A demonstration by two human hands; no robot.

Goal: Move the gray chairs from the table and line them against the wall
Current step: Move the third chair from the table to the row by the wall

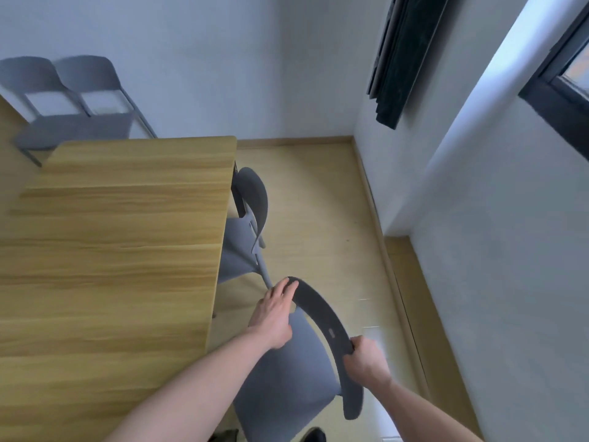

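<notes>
Head view: we grip the near chair's curved backrest (322,317), left hand (274,314) wrapped over its far end, right hand (366,358) clenched on its near end. Its seat sits just beside the table (111,234). Another chair (248,224) stays tucked ahead; two chairs (70,100) line the far wall.

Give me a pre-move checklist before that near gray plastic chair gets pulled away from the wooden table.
1. Left hand on the near gray plastic chair's curved backrest: ok.
2. Right hand gripping the backrest: ok, fingers wrapped around its edge.
3. Seat clear of the wooden table: ok.
4. Second gray chair ahead: not ok, close by, tucked at the table.
5. Wall spot beside the two lined-up gray chairs: ok, looks free.
6. Chair legs free: cannot tell, hidden.
</notes>
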